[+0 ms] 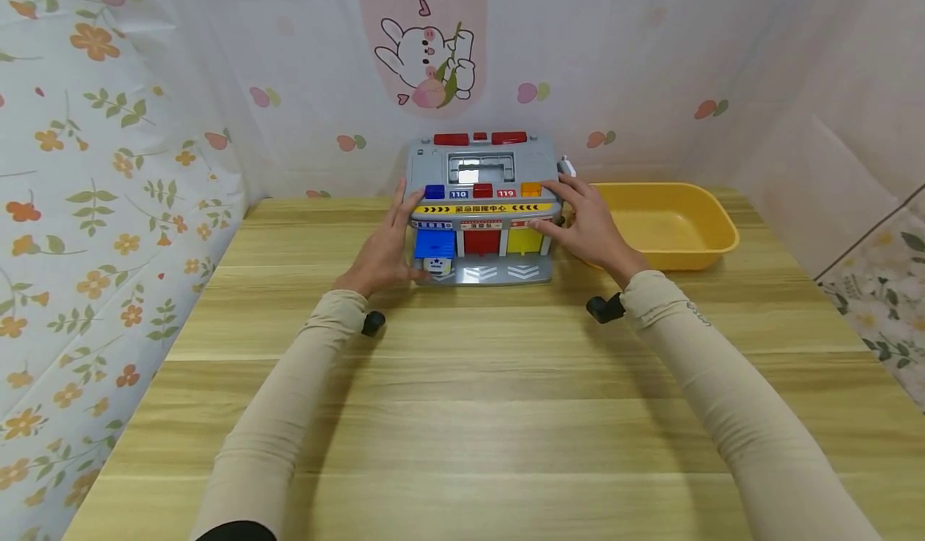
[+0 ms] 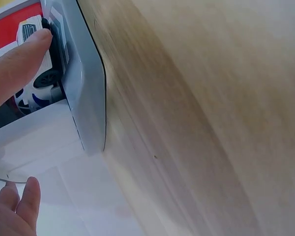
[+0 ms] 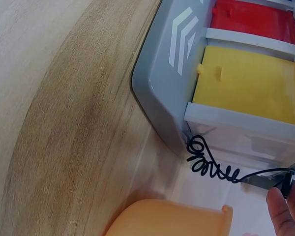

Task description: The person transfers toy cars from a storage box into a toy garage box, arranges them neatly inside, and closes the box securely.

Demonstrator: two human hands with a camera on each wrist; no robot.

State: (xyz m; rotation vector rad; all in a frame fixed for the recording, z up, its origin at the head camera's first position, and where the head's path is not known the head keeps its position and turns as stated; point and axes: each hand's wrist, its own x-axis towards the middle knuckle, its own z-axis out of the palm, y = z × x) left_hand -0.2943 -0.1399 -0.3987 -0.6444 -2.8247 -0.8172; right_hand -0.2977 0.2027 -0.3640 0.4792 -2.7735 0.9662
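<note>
A grey toy emergency station (image 1: 482, 210) stands at the far side of the table, with a red door (image 1: 482, 242), a yellow door (image 3: 250, 83) and a raised blue door (image 1: 433, 242). Under the blue door sits a small white toy car (image 1: 438, 266). My left hand (image 1: 383, 252) is at the station's left side, its thumb straight against the car (image 2: 48, 77) and its other fingers extended along the side. The right hand (image 1: 588, 220) grips the station's right front corner, thumb on the front above the yellow door and fingers on the upper edge.
A yellow plastic basin (image 1: 665, 218) stands close to the right of the station. A coiled black cord (image 3: 201, 162) hangs at the station's right side. Behind is a printed curtain (image 1: 289, 83), at the back edge of the wooden table (image 1: 477, 412).
</note>
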